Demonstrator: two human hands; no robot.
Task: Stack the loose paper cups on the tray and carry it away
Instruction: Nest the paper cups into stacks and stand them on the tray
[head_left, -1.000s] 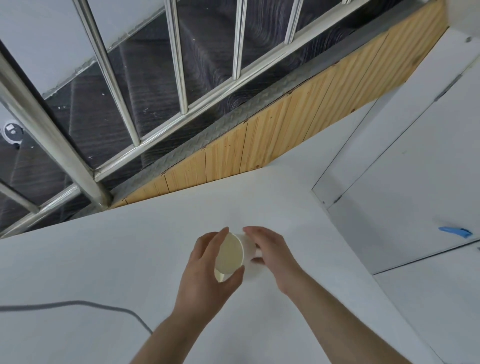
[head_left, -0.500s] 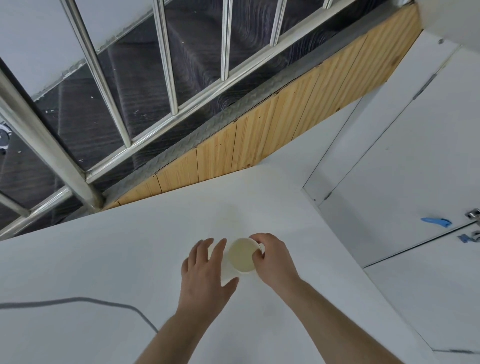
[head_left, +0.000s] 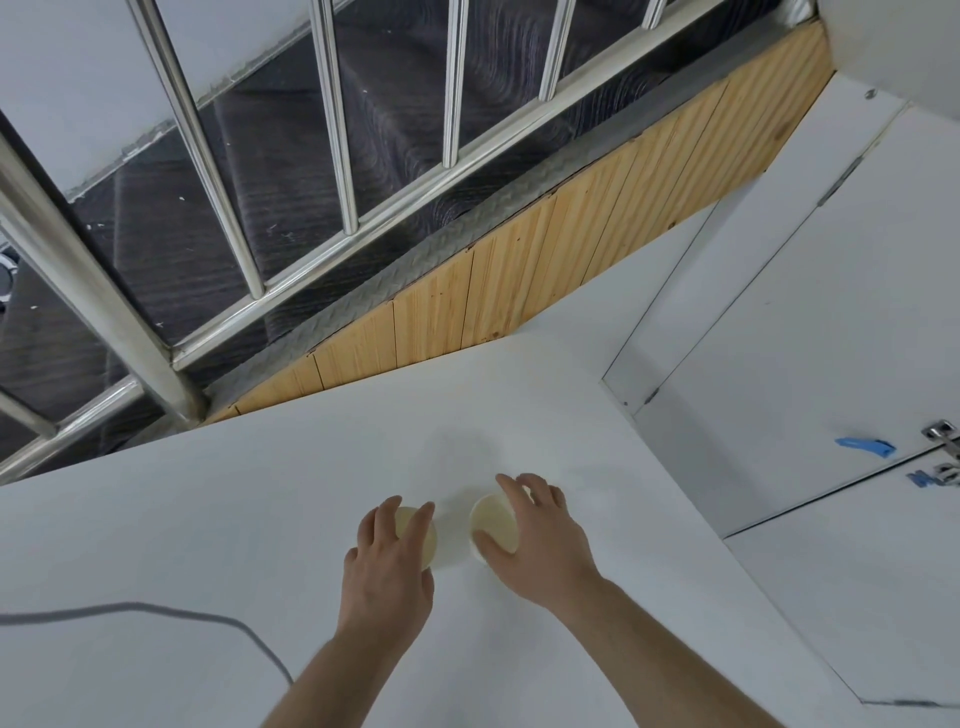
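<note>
Two paper cups stand side by side on the white surface (head_left: 260, 519), each under one hand, with a narrow strip of bare surface between them. The left hand (head_left: 387, 569) comes down over the left cup (head_left: 423, 540) from above: its fingers (head_left: 382, 519) are curled over the far rim and its thumb lies along the near right side, so the cup sits inside the curl with only part of its cream inside and white wall showing past the thumb. The right hand (head_left: 540, 545) grips the right cup (head_left: 493, 525) in the same way, with the thumb hooked against the near rim and the fingers spread round the far side, their tips beyond the rim; the cup's open mouth shows between thumb and forefinger. Both cups appear upright, mouths up, though how firmly either is held cannot be told. Left of the left forearm a grey cable (head_left: 156, 613) curves across the surface, well apart from the fingers. Beyond the fingertips runs a wooden panel (head_left: 519, 275) under a steel railing (head_left: 332, 130). Far to the right of the right hand, a blue tag (head_left: 862, 447) sits on a white cabinet door (head_left: 831, 312).
</note>
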